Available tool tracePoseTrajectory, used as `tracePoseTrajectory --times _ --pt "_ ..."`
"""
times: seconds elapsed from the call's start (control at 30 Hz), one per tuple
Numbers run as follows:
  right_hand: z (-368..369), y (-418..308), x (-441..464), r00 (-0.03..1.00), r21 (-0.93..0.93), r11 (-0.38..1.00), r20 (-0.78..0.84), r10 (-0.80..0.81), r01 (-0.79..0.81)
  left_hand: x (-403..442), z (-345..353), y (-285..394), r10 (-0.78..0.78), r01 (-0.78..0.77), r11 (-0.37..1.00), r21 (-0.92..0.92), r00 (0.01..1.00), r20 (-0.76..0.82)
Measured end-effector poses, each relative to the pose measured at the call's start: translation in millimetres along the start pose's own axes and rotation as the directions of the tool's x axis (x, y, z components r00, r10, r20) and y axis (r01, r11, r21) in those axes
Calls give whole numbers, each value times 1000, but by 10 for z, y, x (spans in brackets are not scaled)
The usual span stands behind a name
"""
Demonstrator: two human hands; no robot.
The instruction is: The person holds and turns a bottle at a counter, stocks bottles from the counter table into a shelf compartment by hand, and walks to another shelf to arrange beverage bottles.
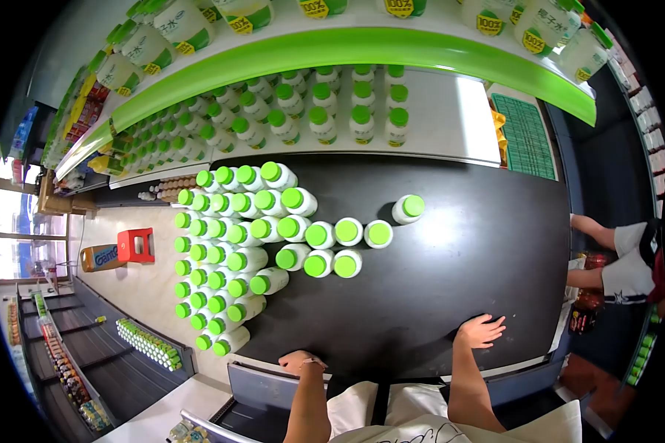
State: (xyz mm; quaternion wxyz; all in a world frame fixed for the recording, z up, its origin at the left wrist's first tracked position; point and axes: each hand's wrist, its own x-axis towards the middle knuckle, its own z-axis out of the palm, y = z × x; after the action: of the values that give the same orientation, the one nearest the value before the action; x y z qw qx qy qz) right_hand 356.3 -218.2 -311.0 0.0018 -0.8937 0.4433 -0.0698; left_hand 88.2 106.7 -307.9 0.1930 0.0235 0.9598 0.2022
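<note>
White bottles with green caps [267, 200] stand in rows on the left part of the dark tabletop [391, 310]. From that group a short double row reaches toward the middle, ending at a bottle [379, 234]. One bottle [408, 209] stands apart, farther back and to the right. My left hand [301, 362] rests at the near edge of the table, below the bottles, its fingers curled and partly hard to make out. My right hand [482, 331] lies on the tabletop at the near right, fingers spread, holding nothing.
Behind the table are shelves of similar bottles [322, 124] under a green shelf edge [347, 46]. A green crate [523, 136] sits at the back right. Another person's arm [594, 229] is at the right edge. A red stool [136, 245] stands on the floor at left.
</note>
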Motion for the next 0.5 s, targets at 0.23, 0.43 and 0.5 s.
tracePoseTrajectory --times 0.23,0.43,0.5 --pt "24 22 28 1000 -7 1000 -3 2 -2 -299 -191 50 53 -54 998 8 995 88" --pt "127 89 56 999 -13 1000 -41 -13 12 -653 -343 223 5 -7 1000 30 997 75" --pt "130 90 57 999 -16 1000 -50 -21 20 -721 -363 252 -30 28 999 27 997 69"
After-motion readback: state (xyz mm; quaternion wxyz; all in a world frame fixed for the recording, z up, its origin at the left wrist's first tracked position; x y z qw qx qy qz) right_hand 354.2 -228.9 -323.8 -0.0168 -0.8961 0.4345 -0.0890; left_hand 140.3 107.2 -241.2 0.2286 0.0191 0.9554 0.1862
